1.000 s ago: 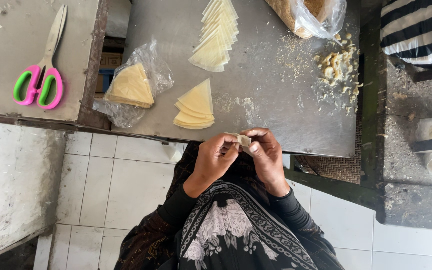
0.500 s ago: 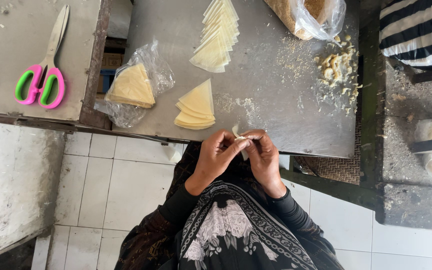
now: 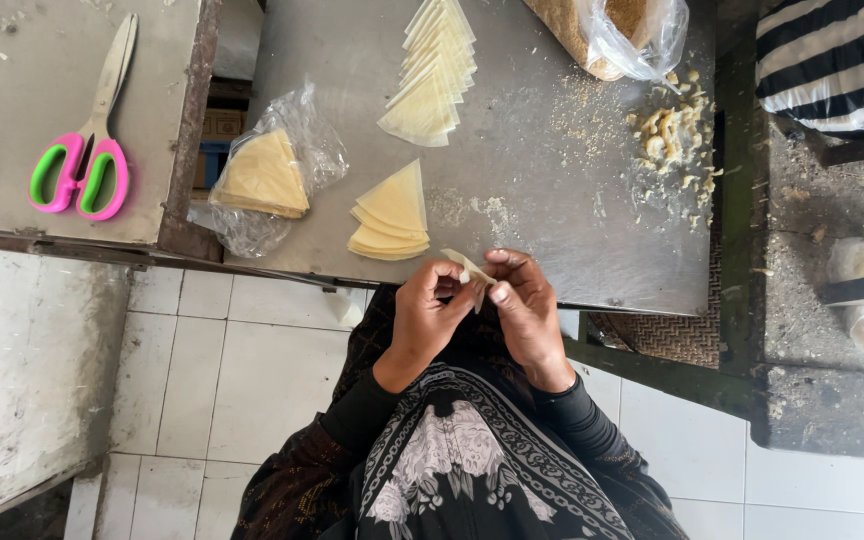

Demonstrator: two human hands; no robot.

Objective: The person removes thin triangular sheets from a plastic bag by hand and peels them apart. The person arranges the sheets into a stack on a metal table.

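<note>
Pale yellow pastry sheet pinched between both hands at the near edge of the steel tabletop. Left hand curled tight, thumb and fingertips closed on the sheet's left side; right hand likewise closed, fingers gripping the right side. Both hands touching each other around the sheet, held just over the tabletop's front rim, above a dark patterned garment.

Just beyond the left hand, a small stack of triangular sheets lying flat on the steel. Farther up, a longer fanned row of triangles. To the left, overhanging the tabletop's edge, a clear plastic bag with more yellow triangles inside. At the top right, another clear bag of brownish crumbs, and beside it a loose heap of crumbly filling scattered across the steel, well apart from the hands.

On a separate grey surface at far left, scissors with pink and green handles, blades pointing away. White tiled floor below. At far right, striped black-and-white fabric.
</note>
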